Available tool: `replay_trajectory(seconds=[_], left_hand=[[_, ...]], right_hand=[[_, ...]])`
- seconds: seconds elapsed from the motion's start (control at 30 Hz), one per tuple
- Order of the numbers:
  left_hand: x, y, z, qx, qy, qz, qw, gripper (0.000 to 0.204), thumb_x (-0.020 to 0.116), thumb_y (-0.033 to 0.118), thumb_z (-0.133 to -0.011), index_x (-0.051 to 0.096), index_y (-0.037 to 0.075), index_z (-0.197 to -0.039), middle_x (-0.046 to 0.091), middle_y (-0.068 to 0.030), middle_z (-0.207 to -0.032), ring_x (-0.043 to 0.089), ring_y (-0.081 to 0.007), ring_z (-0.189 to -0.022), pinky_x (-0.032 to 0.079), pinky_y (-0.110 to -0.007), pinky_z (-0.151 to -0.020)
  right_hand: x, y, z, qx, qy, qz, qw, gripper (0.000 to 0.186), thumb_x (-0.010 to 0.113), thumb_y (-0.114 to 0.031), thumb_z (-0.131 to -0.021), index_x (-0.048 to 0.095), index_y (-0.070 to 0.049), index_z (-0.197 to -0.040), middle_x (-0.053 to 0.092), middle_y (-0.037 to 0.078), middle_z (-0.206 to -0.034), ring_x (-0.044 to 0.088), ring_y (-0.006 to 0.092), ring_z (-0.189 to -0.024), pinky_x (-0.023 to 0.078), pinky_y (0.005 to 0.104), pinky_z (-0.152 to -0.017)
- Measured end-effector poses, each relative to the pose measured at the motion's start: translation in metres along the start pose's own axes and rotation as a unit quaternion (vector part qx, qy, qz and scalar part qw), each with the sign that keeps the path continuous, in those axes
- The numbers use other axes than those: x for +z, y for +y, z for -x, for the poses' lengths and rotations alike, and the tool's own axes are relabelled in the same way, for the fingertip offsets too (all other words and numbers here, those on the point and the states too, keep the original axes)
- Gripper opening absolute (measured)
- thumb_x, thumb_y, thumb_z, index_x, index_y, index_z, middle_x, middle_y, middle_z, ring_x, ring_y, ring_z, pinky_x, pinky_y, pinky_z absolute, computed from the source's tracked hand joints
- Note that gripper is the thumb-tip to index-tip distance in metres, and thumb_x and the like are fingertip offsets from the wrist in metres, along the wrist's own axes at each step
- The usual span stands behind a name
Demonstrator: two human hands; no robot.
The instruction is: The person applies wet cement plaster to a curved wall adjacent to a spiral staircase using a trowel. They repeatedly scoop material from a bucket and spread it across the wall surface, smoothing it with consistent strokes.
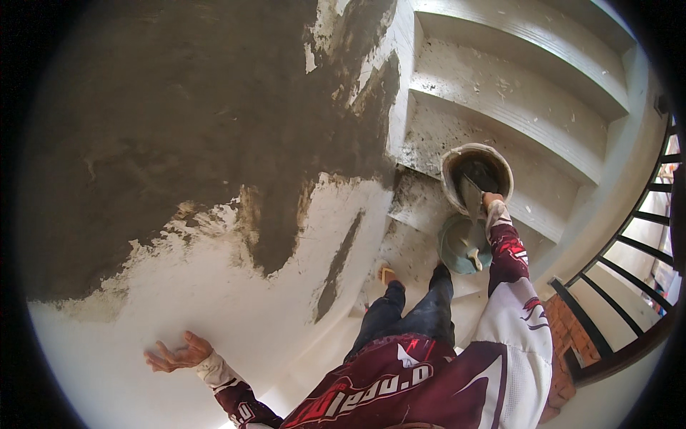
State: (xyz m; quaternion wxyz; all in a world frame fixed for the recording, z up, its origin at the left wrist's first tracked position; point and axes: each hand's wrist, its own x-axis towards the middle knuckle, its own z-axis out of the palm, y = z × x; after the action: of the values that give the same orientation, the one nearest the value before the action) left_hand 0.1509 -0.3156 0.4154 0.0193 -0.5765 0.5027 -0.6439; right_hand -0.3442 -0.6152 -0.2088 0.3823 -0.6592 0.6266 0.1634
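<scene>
My left hand (179, 352) is at the lower left, its fingers spread and nothing in them, in front of the white part of the wall (236, 329). I cannot tell whether it touches the surface. At the right, my right hand (493, 201) is closed at the rim of a pale, round bucket (448, 171) standing on the stairs. From that hand the grey blade of a trowel (470, 196) reaches into the bucket; its handle is hidden by my fingers. Dark wet mortar (480, 174) lies inside. Just nearer stands a greenish bucket (452, 239) with a pale tool handle (474, 256) in it.
Dark grey plaster (200, 136) covers most of the wall at the left, with a ragged lower edge. White, mortar-spattered steps (514, 93) rise at the right. A dark metal railing (607, 297) curves along the right side, beside bare bricks (572, 329). My sandalled foot (386, 274) is on the stairs.
</scene>
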Motion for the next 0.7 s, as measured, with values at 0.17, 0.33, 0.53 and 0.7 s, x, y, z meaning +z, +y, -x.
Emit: replay_trajectory(seconds=[0.17, 0.33, 0.53, 0.7], left_hand=[[0.005, 0.007, -0.007, -0.005, -0.004, 0.003, 1.0, 0.06, 0.048, 0.053, -0.089, 0.042, 0.01, -0.129, 0.036, -0.0153, -0.139, 0.024, -0.0351, -0.133, 0.014, -0.06, -0.105], [0.004, 0.005, -0.003, 0.006, 0.002, -0.01, 1.0, 0.058, 0.048, 0.053, -0.089, 0.042, 0.01, -0.128, 0.035, -0.0165, -0.138, 0.026, -0.0349, -0.132, 0.015, -0.06, -0.106], [0.006, 0.011, -0.009, 0.006, 0.012, -0.008, 1.0, 0.057, 0.047, 0.053, -0.089, 0.043, 0.01, -0.126, 0.034, -0.0166, -0.139, 0.029, -0.0348, -0.13, 0.017, -0.06, -0.106], [0.006, 0.009, -0.009, 0.006, 0.016, 0.001, 1.0, 0.056, 0.047, 0.052, -0.09, 0.043, 0.01, -0.127, 0.034, -0.0166, -0.139, 0.029, -0.0348, -0.131, 0.017, -0.06, -0.106]], right_hand=[[0.013, 0.029, -0.022, 0.063, -0.012, -0.214, 0.975, 0.025, 0.055, -0.021, -0.082, 0.067, -0.011, -0.102, 0.064, 0.014, -0.1, 0.062, 0.0311, -0.095, 0.052, 0.0414, -0.074], [0.05, 0.015, 0.006, 0.146, 0.094, -0.749, 0.639, 0.017, 0.056, -0.03, -0.084, 0.06, -0.013, -0.086, 0.054, 0.008, -0.079, 0.051, 0.0253, -0.067, 0.042, 0.0379, -0.042], [-0.008, -0.014, 0.037, 0.372, 0.069, -0.753, 0.538, 0.022, 0.061, -0.035, -0.084, 0.054, -0.014, -0.09, 0.055, 0.007, -0.084, 0.052, 0.0245, -0.068, 0.043, 0.0367, -0.04], [-0.003, -0.021, 0.027, 0.434, 0.085, -0.783, 0.439, 0.025, 0.072, -0.029, -0.075, 0.058, -0.015, -0.091, 0.059, 0.005, -0.074, 0.054, 0.0232, -0.057, 0.042, 0.0328, -0.038]])
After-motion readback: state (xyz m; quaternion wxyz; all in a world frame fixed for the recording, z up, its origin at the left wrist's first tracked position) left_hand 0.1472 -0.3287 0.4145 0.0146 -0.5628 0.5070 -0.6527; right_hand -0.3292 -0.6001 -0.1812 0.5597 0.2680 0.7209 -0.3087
